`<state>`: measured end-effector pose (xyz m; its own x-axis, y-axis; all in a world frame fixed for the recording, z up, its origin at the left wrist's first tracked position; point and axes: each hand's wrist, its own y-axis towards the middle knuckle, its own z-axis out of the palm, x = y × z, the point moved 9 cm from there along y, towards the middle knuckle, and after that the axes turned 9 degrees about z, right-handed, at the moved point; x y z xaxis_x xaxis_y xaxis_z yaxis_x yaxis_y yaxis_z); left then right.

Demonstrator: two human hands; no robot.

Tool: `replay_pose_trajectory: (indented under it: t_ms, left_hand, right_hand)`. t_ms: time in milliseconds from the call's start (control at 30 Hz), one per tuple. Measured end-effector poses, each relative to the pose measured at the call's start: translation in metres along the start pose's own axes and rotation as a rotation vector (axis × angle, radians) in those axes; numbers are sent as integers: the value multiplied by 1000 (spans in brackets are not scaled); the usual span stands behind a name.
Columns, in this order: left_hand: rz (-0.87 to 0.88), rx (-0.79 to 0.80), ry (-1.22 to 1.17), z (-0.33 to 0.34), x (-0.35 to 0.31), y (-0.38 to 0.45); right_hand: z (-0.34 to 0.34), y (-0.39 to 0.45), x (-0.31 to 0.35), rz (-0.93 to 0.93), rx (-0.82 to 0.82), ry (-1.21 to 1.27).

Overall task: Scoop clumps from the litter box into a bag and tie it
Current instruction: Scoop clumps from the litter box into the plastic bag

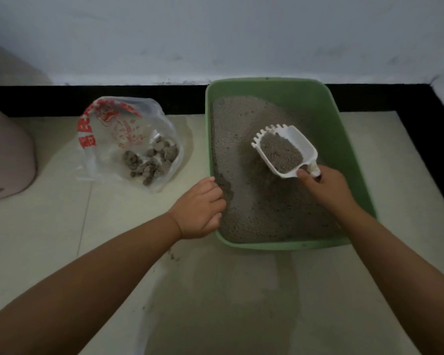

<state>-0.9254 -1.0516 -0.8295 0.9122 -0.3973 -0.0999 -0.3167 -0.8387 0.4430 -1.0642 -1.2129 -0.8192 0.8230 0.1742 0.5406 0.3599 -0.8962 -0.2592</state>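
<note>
The left hand [200,208] grips the near left rim of the green litter box [318,98], steadying it; the right hand [326,185] holds the handle of the white scoop [285,149], raised over the litter and heaped with loose grains. Lifted across like this, unsifted litter would likely spill onto the floor [87,252] between box and bag, or clean grains would be wasted. Beyond the left hand, well apart from the box, the clear bag [118,139] lies slumped with clumps [149,162] inside; its sagging mouth could easily let a tipped load miss.
</note>
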Motion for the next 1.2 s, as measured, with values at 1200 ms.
replay_pose_trajectory:
  t_ms: [1200]
  left_hand:
    - [86, -99, -98, 9, 7, 3]
  right_hand:
    - [74, 37, -12, 329, 254, -198]
